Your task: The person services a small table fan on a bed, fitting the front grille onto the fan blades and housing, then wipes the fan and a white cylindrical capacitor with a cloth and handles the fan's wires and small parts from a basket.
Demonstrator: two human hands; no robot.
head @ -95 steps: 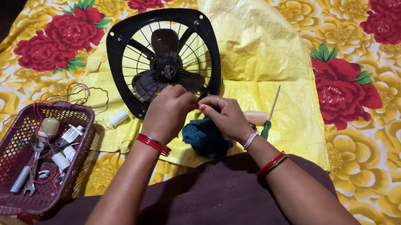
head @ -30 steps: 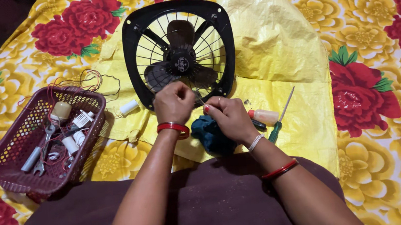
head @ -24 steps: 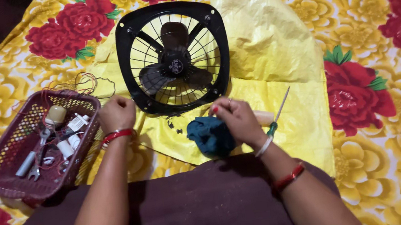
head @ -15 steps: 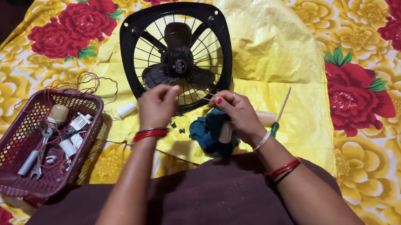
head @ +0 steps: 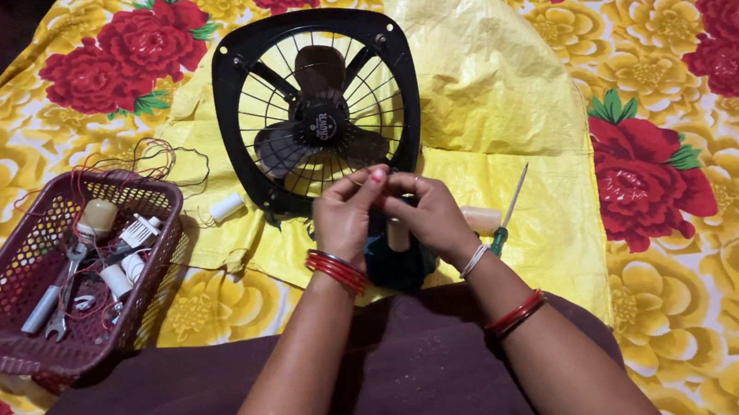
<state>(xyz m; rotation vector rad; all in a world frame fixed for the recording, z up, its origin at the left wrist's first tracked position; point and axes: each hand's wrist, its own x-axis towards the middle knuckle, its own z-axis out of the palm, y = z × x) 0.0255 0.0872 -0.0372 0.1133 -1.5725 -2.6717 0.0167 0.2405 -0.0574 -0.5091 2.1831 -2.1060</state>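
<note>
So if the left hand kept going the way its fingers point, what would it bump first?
Probably the black fan. The left hand points up and away, with the fan's lower frame just past its fingers. Depth is hard to judge, so it may pass just above.

- Both forearms reach forward from the bottom of the view and converge toward the middle.
- The left hand (head: 345, 219) is curled, its thumb and fingertips pinched together; red bangles ring its wrist.
- The right hand (head: 429, 215) meets it fingertip to fingertip, fingers bent, with a pale bangle at the wrist and red ones farther up the forearm.
</note>
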